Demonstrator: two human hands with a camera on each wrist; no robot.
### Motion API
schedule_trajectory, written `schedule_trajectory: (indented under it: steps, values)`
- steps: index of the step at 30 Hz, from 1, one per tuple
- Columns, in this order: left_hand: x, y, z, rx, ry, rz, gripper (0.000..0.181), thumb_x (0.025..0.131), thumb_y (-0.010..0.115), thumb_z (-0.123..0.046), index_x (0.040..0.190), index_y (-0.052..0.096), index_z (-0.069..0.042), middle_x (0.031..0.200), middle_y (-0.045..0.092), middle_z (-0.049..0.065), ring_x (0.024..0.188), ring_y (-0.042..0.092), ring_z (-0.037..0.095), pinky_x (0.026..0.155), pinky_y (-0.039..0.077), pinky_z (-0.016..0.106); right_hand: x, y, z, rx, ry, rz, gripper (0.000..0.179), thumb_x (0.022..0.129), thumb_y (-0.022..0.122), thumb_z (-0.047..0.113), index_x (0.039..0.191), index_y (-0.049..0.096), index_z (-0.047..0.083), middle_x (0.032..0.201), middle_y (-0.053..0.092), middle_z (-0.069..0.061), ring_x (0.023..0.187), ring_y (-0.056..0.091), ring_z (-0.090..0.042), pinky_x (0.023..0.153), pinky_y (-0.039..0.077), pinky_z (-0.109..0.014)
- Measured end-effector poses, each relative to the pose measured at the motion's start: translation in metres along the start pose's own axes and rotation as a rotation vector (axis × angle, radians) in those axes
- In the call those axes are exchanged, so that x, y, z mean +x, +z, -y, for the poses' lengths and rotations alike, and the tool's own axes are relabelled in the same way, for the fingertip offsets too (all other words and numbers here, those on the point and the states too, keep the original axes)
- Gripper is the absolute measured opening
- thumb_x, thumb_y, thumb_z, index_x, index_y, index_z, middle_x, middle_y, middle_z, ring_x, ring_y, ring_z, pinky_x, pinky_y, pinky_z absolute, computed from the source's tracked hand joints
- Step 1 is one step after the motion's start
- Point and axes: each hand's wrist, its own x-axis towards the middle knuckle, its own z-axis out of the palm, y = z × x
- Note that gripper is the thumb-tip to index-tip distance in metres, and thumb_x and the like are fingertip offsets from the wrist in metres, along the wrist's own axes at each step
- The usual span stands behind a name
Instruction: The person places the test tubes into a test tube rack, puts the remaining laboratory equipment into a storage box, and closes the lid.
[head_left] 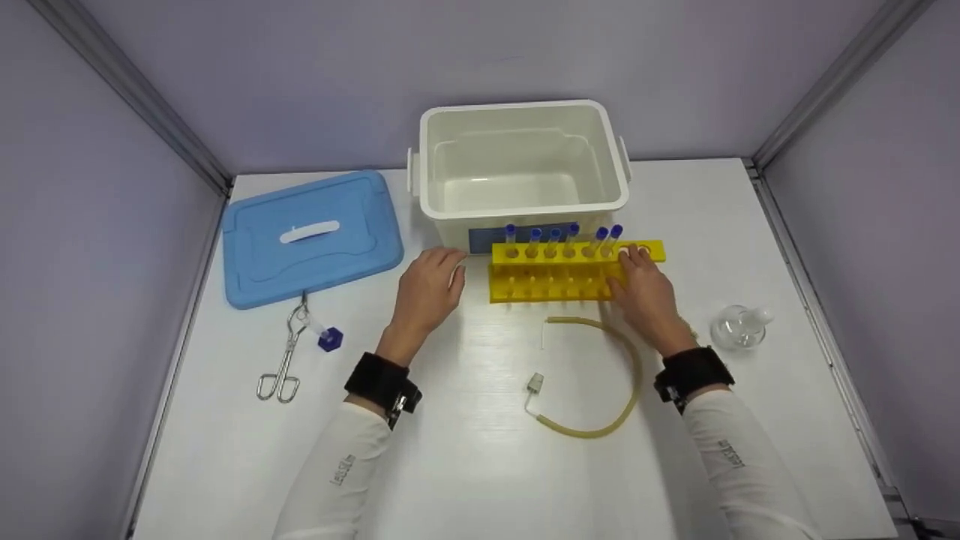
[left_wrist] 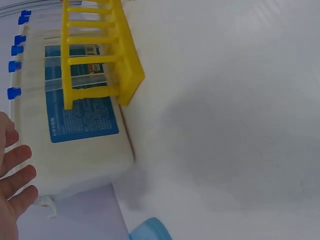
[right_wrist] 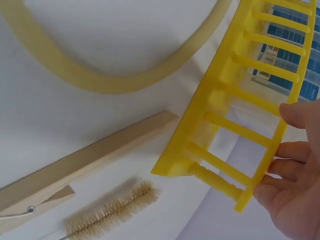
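Note:
A yellow test tube rack (head_left: 577,253) stands in front of the white bin, with several blue-capped test tubes (head_left: 555,237) in its holes. My right hand (head_left: 646,294) grips the rack's top bar near the right end; the right wrist view shows the thumb (right_wrist: 295,114) on one side and fingers on the other. Just left of the rack, my left hand (head_left: 431,289) is held with loosely bent fingers and nothing in it. In the left wrist view its fingers (left_wrist: 19,177) appear spread beside the bin's side.
The white bin (head_left: 523,214) is uncovered at the back, its blue lid (head_left: 315,262) to the left. Crucible tongs (head_left: 289,352), a purple-based tube (head_left: 330,339), a rubber hose (head_left: 636,367) and a glass bottle (head_left: 739,330) lie around. A wooden clamp (right_wrist: 100,152) and brush (right_wrist: 115,212) are near my right wrist.

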Motion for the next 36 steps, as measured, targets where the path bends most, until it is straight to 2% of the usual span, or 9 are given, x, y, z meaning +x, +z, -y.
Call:
schedule_trajectory:
  steps: [3,5,10,13,18,22,26,30,36]
  values:
    - [0.013,-0.007,-0.004,-0.011,0.034,-0.062,0.024,0.097,0.059,-0.011,0.115,0.072,-0.004,0.112,0.072,0.01,0.108,0.067,0.026,0.095,0.054,0.036,0.0,-0.004,-0.007,-0.025,-0.019,-0.008,0.058,0.097,0.058,0.022,0.143,0.044,-0.011,0.152,0.038,-0.033,0.143,0.035,-0.049,0.112,0.036,-0.061]
    - [0.022,-0.012,-0.007,-0.026,0.025,-0.061,0.026,0.097,0.058,-0.012,0.117,0.071,-0.003,0.116,0.071,0.012,0.113,0.065,0.028,0.101,0.052,0.037,0.001,-0.006,-0.011,-0.039,-0.027,-0.015,0.058,0.096,0.058,0.021,0.142,0.044,-0.012,0.15,0.039,-0.034,0.141,0.035,-0.05,0.111,0.037,-0.062]
    - [0.044,-0.018,-0.013,-0.021,-0.016,0.06,0.035,0.099,0.056,-0.016,0.13,0.062,-0.001,0.137,0.061,0.017,0.134,0.052,0.036,0.116,0.039,0.043,0.003,-0.014,-0.024,-0.063,-0.008,-0.017,0.057,0.096,0.056,0.019,0.141,0.044,-0.013,0.149,0.039,-0.036,0.139,0.036,-0.052,0.11,0.037,-0.062]
    - [0.052,-0.018,-0.011,0.016,-0.029,0.139,0.042,0.1,0.054,-0.02,0.137,0.056,-0.001,0.146,0.053,0.019,0.142,0.043,0.037,0.12,0.033,0.046,0.003,-0.019,-0.03,-0.062,0.0,0.009,0.056,0.097,0.055,0.02,0.142,0.043,-0.013,0.15,0.037,-0.036,0.139,0.035,-0.053,0.109,0.038,-0.064]
    - [0.052,-0.014,-0.001,0.049,-0.067,0.249,0.05,0.101,0.052,-0.023,0.145,0.047,0.0,0.154,0.044,0.02,0.148,0.033,0.038,0.122,0.028,0.053,0.002,-0.023,-0.036,-0.048,0.035,0.07,0.058,0.099,0.053,0.022,0.145,0.039,-0.012,0.154,0.03,-0.035,0.143,0.03,-0.053,0.112,0.032,-0.064]
    - [0.049,-0.011,0.005,0.045,-0.108,0.308,0.054,0.101,0.052,-0.022,0.149,0.041,-0.001,0.157,0.039,0.02,0.15,0.03,0.038,0.124,0.023,0.052,0.003,-0.026,-0.04,-0.086,0.053,0.085,0.059,0.099,0.053,0.022,0.146,0.038,-0.011,0.154,0.031,-0.035,0.142,0.031,-0.053,0.112,0.033,-0.064]
    - [0.048,-0.01,0.006,0.031,-0.121,0.322,0.054,0.1,0.052,-0.02,0.15,0.04,-0.001,0.157,0.039,0.02,0.15,0.03,0.038,0.124,0.022,0.052,0.003,-0.035,-0.044,-0.149,0.041,0.082,0.057,0.098,0.054,0.02,0.143,0.041,-0.011,0.15,0.036,-0.036,0.135,0.04,-0.054,0.105,0.04,-0.065]
    - [0.05,-0.012,0.005,0.042,-0.121,0.323,0.052,0.101,0.051,-0.019,0.149,0.042,-0.002,0.156,0.041,0.019,0.148,0.033,0.037,0.124,0.024,0.052,0.004,-0.042,-0.049,-0.209,0.003,0.071,0.052,0.097,0.054,0.017,0.137,0.045,-0.014,0.142,0.043,-0.039,0.119,0.051,-0.055,0.092,0.049,-0.065]
    - [0.049,-0.013,0.003,0.06,-0.122,0.344,0.053,0.101,0.05,-0.02,0.15,0.04,-0.002,0.157,0.04,0.017,0.148,0.033,0.036,0.124,0.023,0.051,0.004,-0.05,-0.059,-0.25,0.012,0.092,0.049,0.097,0.055,0.017,0.134,0.047,-0.015,0.138,0.045,-0.04,0.108,0.056,-0.055,0.084,0.052,-0.064]
